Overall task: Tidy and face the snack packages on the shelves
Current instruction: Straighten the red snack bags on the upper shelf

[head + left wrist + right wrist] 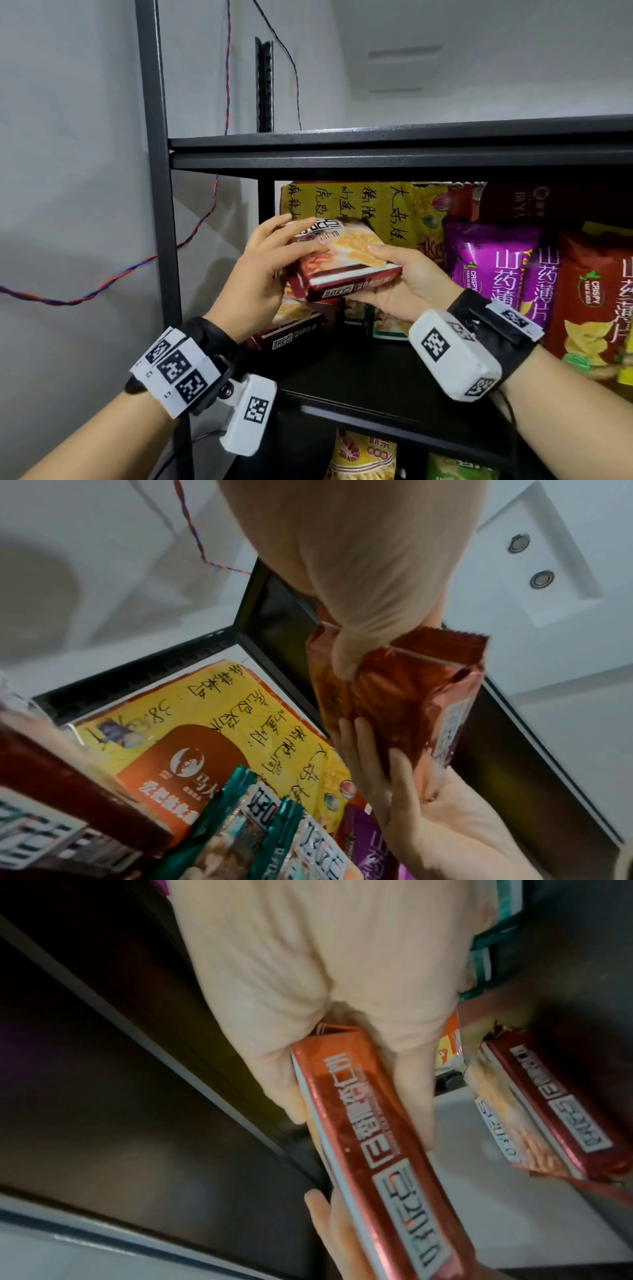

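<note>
Both hands hold one dark red snack package [346,274] in front of the middle shelf, its long printed edge facing me. My left hand [274,253] grips its left end, thumb [346,664] pressed on the wrapper [411,696]. At the other end, my right hand [397,274] grips with the thumb on top and the fingers underneath. In the right wrist view the package [377,1137] runs lengthwise out of that hand [325,1001]. A second, matching package [291,330] lies flat on the shelf board [376,387] just below.
A yellow bag with handwriting [359,205] stands at the back. Green packs [387,325] lie behind my right hand. Purple [493,260] and red [596,298] yam-crisp bags stand to the right. The black post [161,205] bounds the left, the upper shelf [376,150] hangs overhead, and more bags [363,455] sit below.
</note>
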Demonstrator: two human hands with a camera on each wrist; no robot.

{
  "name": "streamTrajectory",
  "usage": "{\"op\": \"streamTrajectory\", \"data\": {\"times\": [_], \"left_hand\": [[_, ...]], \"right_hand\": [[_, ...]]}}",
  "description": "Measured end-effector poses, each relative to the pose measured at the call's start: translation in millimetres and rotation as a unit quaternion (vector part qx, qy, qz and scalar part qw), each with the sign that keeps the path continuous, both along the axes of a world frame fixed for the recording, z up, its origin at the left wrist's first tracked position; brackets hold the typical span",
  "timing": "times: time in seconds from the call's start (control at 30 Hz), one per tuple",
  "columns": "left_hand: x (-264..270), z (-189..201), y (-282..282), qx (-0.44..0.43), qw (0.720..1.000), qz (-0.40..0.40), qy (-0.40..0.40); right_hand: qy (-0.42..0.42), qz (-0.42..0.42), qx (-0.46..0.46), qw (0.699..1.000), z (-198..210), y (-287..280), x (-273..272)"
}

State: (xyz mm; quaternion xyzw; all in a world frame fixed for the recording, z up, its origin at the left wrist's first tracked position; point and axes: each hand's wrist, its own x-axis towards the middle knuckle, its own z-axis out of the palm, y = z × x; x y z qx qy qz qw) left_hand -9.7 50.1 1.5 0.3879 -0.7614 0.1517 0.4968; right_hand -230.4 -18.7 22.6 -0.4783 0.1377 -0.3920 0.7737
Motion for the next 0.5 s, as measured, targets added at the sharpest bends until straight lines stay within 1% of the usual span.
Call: {"op": "streamTrajectory", "data": {"times": [0.03,0.1,0.17,0.2,0.23,0.3,0.33,0.43,0.47,0.5], "left_hand": [[1,-1,0,0.014,1.000,0.011,0.011],[3,-4,1,0.042,0.998,0.036,0.040],[-2,-8,2,0.103,0.989,0.072,0.073],[-9,-9,4,0.135,0.985,0.064,0.089],[-17,-10,7,0.172,0.978,0.032,0.110],[-33,-11,8,0.210,0.956,-0.108,0.175],[-40,-11,7,0.213,0.940,-0.164,0.209],[-48,-11,6,0.204,0.903,-0.221,0.309],[-49,-11,4,0.196,0.887,-0.237,0.344],[-49,-12,2,0.187,0.872,-0.254,0.375]], "right_hand": [[0.000,-0.011,-0.006,1.000,-3,-1,1],[-0.003,-0.032,-0.045,0.998,-10,-2,5],[0.005,-0.089,-0.113,0.990,-15,-4,10],[0.018,-0.126,-0.166,0.978,-17,-4,13],[0.041,-0.163,-0.229,0.959,-18,-2,16],[0.097,-0.225,-0.356,0.902,-20,4,22],[0.108,-0.232,-0.402,0.879,-22,7,24],[0.126,-0.200,-0.452,0.860,-32,20,31],[0.140,-0.201,-0.469,0.849,-35,25,33],[0.160,-0.208,-0.493,0.829,-37,28,33]]}}
